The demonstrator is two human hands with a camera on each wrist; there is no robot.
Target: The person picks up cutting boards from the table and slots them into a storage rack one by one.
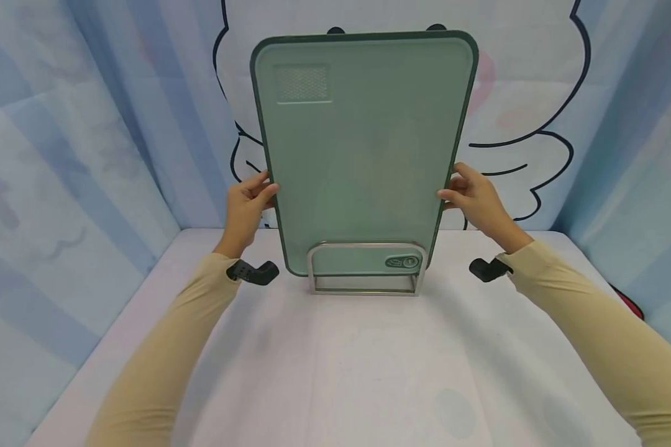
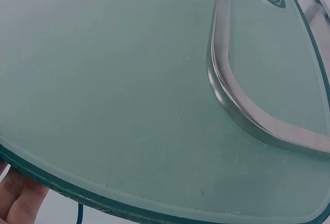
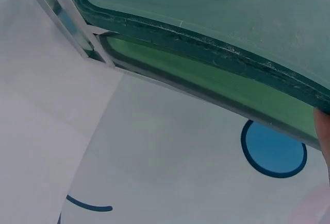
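Note:
A large green cutting board (image 1: pixel 363 149) with a dark green rim stands upright in a silver metal rack (image 1: pixel 366 293). My left hand (image 1: pixel 246 208) pinches its left edge, thumb on the near face. On the opposite edge, my right hand (image 1: pixel 478 202) pinches the board in the same way. The board's lower part is behind the rack's front bar, which crosses the board (image 2: pixel 129 90) in the left wrist view. Fingers (image 2: pixel 23 198) show at the rim there. Behind the board, a brighter green panel (image 3: pixel 206 82) with a grey edge shows in the right wrist view.
A white cloth-covered table (image 1: pixel 335 372) lies under the rack. Blue and white curtains (image 1: pixel 61 155) hang at the sides, and a printed backdrop (image 1: pixel 525 81) hangs behind. A small red item with a dark edge (image 1: pixel 629 301) is at the right.

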